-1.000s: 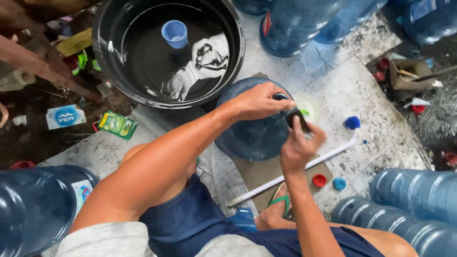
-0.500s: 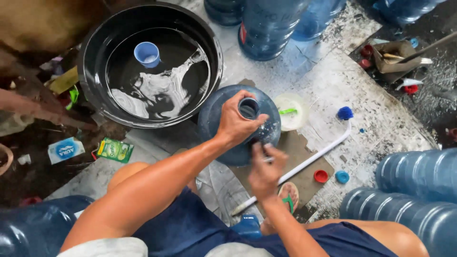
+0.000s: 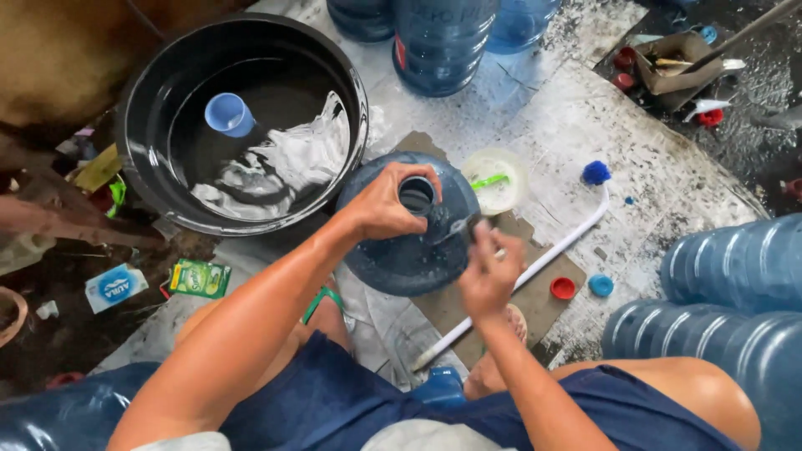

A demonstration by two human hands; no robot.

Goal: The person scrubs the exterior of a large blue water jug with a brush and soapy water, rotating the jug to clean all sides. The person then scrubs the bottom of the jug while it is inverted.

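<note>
Water jug [image 3: 409,250] upright on the floor between the knees; left hand [image 3: 386,205] now grips its open neck, moved from the shoulder; right hand [image 3: 489,271], lowered beside the jug, pinches a small object, unclear; basin [image 3: 138,125] behind.

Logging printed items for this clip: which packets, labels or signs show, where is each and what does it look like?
Green sachet: flat rectangle on the ground left of the left arm, green with yellow.
White and blue packet: flat, further left on the dark ground, white with a blue oval.
Red label: narrow strip on the side of the upright blue jug at the top.
</note>
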